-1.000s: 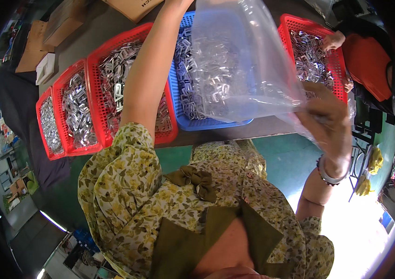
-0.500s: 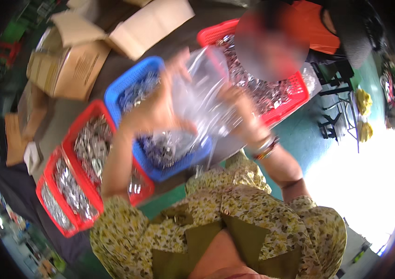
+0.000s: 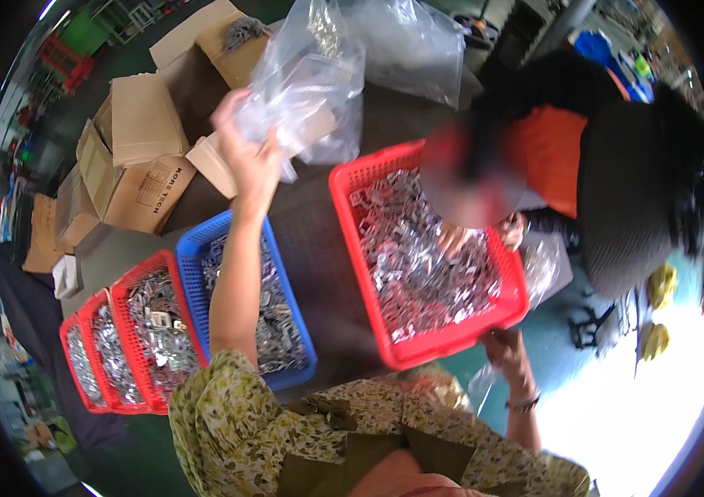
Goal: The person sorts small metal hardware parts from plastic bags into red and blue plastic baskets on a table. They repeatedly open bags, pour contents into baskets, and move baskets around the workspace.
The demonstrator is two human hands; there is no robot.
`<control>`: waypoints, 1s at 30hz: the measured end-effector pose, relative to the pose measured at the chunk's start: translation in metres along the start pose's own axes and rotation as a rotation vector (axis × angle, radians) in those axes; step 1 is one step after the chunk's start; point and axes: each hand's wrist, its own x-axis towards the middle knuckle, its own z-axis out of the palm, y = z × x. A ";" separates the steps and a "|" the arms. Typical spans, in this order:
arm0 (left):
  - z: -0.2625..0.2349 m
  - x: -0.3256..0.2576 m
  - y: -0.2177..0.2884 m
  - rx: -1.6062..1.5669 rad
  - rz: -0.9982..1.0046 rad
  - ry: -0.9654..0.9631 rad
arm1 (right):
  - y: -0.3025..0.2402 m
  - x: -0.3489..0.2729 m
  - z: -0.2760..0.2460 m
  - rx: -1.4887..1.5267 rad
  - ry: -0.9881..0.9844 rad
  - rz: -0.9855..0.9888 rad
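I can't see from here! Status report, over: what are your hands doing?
Left hand up, gripping clear plastic bag. Right hand at red basket rim. Co-worker's hands in that basket.

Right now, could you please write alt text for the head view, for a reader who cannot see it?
The person's left hand lifts a clear plastic bag above a table with a blue basket and red baskets of small metal parts. The right hand grips the near red basket's edge.
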 end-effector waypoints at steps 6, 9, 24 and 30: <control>0.183 0.035 -0.066 -0.423 -0.236 0.353 | 0.114 -0.055 -0.031 0.887 0.178 0.086; 0.290 0.019 -0.155 -0.613 -0.415 0.525 | 0.153 -0.023 -0.060 1.056 0.181 0.188; 0.191 -0.094 -0.163 0.211 -0.310 -0.791 | 0.148 0.014 -0.090 0.350 0.106 0.482; 0.017 -0.236 0.027 0.400 -0.487 -0.488 | 0.150 0.060 -0.093 0.210 0.226 0.398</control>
